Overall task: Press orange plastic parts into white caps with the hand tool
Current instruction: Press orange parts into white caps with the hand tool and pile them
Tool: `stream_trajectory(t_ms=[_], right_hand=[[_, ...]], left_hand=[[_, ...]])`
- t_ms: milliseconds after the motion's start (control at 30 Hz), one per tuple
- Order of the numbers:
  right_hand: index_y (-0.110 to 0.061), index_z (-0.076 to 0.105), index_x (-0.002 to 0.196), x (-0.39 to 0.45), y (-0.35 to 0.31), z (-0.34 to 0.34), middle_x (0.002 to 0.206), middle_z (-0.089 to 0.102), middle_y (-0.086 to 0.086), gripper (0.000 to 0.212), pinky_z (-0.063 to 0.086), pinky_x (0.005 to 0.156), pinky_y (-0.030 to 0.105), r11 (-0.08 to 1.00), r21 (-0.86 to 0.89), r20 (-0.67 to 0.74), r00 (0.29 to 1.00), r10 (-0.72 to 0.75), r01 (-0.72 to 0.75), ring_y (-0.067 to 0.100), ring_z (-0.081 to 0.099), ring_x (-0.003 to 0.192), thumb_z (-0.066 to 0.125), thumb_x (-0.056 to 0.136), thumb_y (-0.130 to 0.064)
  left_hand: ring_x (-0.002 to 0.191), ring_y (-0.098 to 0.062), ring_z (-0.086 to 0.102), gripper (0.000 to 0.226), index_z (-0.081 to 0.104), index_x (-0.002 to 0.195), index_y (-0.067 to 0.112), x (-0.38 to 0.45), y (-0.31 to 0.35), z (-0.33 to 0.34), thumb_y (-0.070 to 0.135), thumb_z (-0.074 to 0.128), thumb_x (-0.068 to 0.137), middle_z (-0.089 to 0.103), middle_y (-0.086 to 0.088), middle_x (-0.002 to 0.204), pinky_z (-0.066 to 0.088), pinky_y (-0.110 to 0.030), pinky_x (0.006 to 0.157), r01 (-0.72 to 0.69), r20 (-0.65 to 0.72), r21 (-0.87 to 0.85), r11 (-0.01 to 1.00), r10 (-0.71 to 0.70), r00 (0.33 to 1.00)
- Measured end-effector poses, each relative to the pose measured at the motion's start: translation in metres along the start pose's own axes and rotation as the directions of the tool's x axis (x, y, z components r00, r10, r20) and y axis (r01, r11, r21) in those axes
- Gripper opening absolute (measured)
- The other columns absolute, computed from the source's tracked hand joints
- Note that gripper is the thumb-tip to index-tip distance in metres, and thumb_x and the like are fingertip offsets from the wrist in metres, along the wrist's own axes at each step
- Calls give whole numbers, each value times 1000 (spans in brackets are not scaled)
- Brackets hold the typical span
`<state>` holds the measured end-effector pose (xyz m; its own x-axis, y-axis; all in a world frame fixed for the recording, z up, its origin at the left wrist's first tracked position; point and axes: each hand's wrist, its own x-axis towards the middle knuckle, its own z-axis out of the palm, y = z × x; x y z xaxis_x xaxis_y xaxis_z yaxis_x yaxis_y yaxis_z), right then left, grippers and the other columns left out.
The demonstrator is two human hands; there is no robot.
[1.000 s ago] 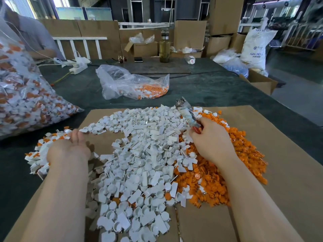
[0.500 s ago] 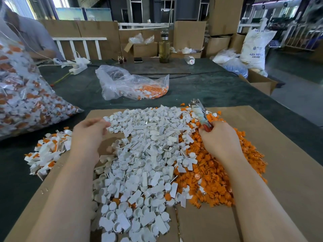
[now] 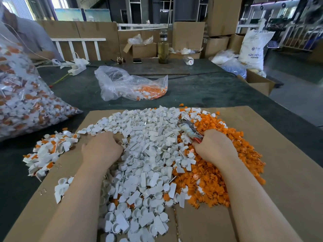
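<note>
Grabbing blind from piles this mixed looks like the main risk to me: the left hand [image 3: 102,149] sits knuckles-up at the near-left edge of the white caps [image 3: 145,154], fingers curled down into the heap, and I honestly can't tell whether it has one cap pinched or several, or none. If it drags out a clump, loose ones could skid off the cardboard sheet [image 3: 279,163] onto the green surface [image 3: 201,95], or land in the small heap of finished pieces [image 3: 50,151] just to its left and mix good with undone. Other worry is the right hand [image 3: 215,148]: it's clamped round the red handles of the hand tool [image 3: 189,131], whose metal nose points up and left, low over the seam where white meets the orange parts [image 3: 227,163]. With that fist resting on the orange heap and fishing at the same time, I'd guess the tool nose could plough parts across the border, and a poorly seated insert would get crushed crooked when squeezed. Both forearms come in from the bottom, angled toward the middle, wrists low, palms down.
</note>
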<state>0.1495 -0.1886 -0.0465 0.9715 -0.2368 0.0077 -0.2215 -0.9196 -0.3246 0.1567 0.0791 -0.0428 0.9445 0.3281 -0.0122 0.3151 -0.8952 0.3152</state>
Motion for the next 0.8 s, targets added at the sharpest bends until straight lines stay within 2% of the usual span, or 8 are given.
stream_trajectory(t_ms=[67,133,200,333,433,500,633,800], right_hand=[[-23,43,72,-1,-1,0,76,53,-3,32,39,52,28,1000,-12,18,1000,-7,7,14,51,66,58,92,-43],[-23,44,73,-2,-2,-1,76,52,-3,34,42,55,29,1000,-21,7,1000,-20,20,14,52,67,56,93,-47],[-22,45,77,-3,-3,-2,76,50,-4,33,41,55,29,1000,-13,-47,999,-23,23,15,52,68,55,93,-50],[-19,50,79,-3,-4,-6,74,56,-1,33,34,47,26,993,112,-146,989,-9,26,15,53,64,53,94,-49],[-17,56,79,-1,-5,-6,71,61,1,27,38,51,28,918,390,-133,991,-24,74,17,56,61,58,93,-41],[-20,57,76,-3,-9,-6,64,57,-3,22,38,50,29,822,556,-144,988,-49,122,12,50,53,60,93,-33],[-16,62,80,-8,-18,-6,62,51,-6,18,36,44,19,721,655,-190,973,-132,226,3,43,46,62,94,-29],[-22,69,99,-19,-28,-9,85,66,-17,10,47,60,9,626,703,-229,941,-250,337,0,61,76,63,93,-16]], left_hand=[[73,-15,52,3,61,85,23,-1,-1,0,21,63,87,63,4,81,47,-36,79,-24,-38,-91,996,21,999],[69,-13,54,9,58,82,21,-3,0,0,23,66,85,63,2,77,40,-29,57,-55,-109,-236,970,30,994],[66,-17,60,9,58,84,22,-4,4,-3,23,67,84,65,3,77,40,-28,53,-81,-152,-439,895,15,988],[82,-23,72,13,59,89,20,-13,21,-10,15,71,86,72,-2,86,58,-42,76,-84,-103,-845,529,-5,995],[81,-17,75,12,61,90,15,-25,36,-13,6,69,88,73,3,75,58,-32,79,-56,-44,-964,259,50,998],[80,-17,75,10,65,95,12,-33,45,-12,6,69,88,73,1,77,58,-29,76,-42,-25,-978,203,86,996],[81,-18,76,14,71,97,13,-44,61,-10,3,68,88,76,-6,85,59,-25,75,0,20,-988,152,130,991],[75,-18,75,16,73,102,10,-51,73,-5,2,69,88,76,-10,83,59,-21,69,19,39,-991,132,147,988]])
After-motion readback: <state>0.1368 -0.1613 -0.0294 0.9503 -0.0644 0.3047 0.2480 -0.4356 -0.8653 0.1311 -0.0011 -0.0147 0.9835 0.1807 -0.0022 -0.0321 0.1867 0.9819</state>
